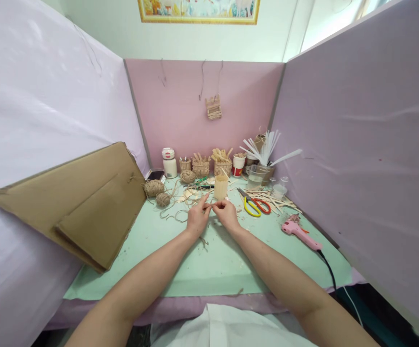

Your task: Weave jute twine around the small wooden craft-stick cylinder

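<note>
While hands [196, 217] [227, 214] pinch something — twine [211, 205], perhaps — baskets [201, 169] [223, 168] hold wooden sticks [221, 155].

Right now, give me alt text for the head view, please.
A left hand and a right hand hold their fingertips close together over a green tabletop, near a pale cylinder; anything pinched is too small to tell. Twine balls lie left; scissors and a pink glue gun, right.

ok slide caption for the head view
Left hand and right hand close together before an upright tan cylinder; round brown twine balls left, pink glue gun right.
</note>
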A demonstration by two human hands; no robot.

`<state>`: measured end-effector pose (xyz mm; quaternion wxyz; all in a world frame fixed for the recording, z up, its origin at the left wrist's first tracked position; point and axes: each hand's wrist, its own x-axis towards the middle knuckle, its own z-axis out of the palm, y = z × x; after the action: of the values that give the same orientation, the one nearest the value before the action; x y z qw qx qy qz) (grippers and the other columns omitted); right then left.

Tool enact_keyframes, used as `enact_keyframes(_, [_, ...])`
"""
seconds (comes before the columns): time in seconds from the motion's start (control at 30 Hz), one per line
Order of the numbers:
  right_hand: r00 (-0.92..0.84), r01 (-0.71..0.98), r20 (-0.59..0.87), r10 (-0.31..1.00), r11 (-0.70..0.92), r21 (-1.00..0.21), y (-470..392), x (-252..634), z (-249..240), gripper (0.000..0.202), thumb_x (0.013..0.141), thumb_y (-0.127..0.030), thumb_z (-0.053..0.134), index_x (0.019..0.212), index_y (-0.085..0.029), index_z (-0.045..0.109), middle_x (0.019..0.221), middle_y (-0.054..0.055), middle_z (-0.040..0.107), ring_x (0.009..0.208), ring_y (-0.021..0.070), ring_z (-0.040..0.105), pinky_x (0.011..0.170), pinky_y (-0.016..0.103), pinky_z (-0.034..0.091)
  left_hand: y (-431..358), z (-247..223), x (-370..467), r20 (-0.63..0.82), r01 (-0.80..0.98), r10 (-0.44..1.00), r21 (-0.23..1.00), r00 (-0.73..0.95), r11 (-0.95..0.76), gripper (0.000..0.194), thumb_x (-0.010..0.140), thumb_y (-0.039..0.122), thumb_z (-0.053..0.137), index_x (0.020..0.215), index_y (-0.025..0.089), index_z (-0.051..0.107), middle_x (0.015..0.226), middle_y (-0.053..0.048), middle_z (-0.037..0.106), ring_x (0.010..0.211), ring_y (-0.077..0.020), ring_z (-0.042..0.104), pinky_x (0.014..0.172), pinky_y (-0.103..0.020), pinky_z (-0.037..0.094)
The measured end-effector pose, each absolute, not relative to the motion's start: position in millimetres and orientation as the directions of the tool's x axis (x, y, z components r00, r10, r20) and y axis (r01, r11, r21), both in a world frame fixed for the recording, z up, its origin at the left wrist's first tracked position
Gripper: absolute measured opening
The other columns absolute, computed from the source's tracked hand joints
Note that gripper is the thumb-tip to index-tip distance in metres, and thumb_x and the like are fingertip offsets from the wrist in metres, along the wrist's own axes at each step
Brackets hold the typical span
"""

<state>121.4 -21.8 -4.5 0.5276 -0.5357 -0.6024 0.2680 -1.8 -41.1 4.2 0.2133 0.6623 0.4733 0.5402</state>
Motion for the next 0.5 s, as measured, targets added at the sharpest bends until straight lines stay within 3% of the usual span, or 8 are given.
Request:
enact_keyframes(0.23, [0.114,0.404,0.385,0.916,0.312,-0.860,-24,119,-1,0.016,0.063,-0.031,0.054,0.064,-0.017,0.061,0.066,0.002,0.062,0.066,0.0147,0.053,0.065,0.026,0.041,-38,4,1,0.471,0.272,0.877,0.859,-0.093,-0.433,0.056,0.071,0.013,0.059,0.125,0.020,0.045,0.079,-0.002,0.068,0.077,-0.0157,0.063,0.078,-0.030,0.046])
enact_keyframes(0.33, [0.091,0.430,0.435,0.896,0.358,-0.829,-26,118,1,0.014,0.065,-0.030,0.054,0.062,-0.017,0.059,0.066,0.001,0.059,0.065,0.0139,0.050,0.065,0.026,0.039,-34,4,2,0.426,0.188,0.897,0.897,-0.119,-0.401,0.055,0.068,0.013,0.061,0.120,0.018,0.045,0.074,-0.001,0.067,0.074,-0.0142,0.062,0.075,-0.028,0.045])
enact_keyframes(0.4, [0.074,0.437,0.479,0.875,0.403,-0.804,-29,118,3,0.013,0.066,-0.029,0.054,0.061,-0.018,0.057,0.065,0.000,0.056,0.064,0.0133,0.048,0.065,0.026,0.038,-31,5,0,0.323,0.044,0.937,0.946,-0.136,-0.320,0.053,0.065,0.012,0.063,0.115,0.017,0.045,0.071,0.000,0.065,0.070,-0.0133,0.061,0.070,-0.027,0.046])
enact_keyframes(0.5, [0.037,0.432,0.554,0.831,0.487,-0.759,-34,117,7,0.011,0.068,-0.027,0.053,0.062,-0.018,0.055,0.065,-0.001,0.052,0.062,0.0124,0.045,0.063,0.025,0.036,-26,7,-6,0.042,-0.250,0.995,0.966,-0.090,-0.063,0.042,0.063,0.011,0.064,0.102,0.016,0.050,0.068,0.000,0.063,0.063,-0.0119,0.060,0.062,-0.025,0.047])
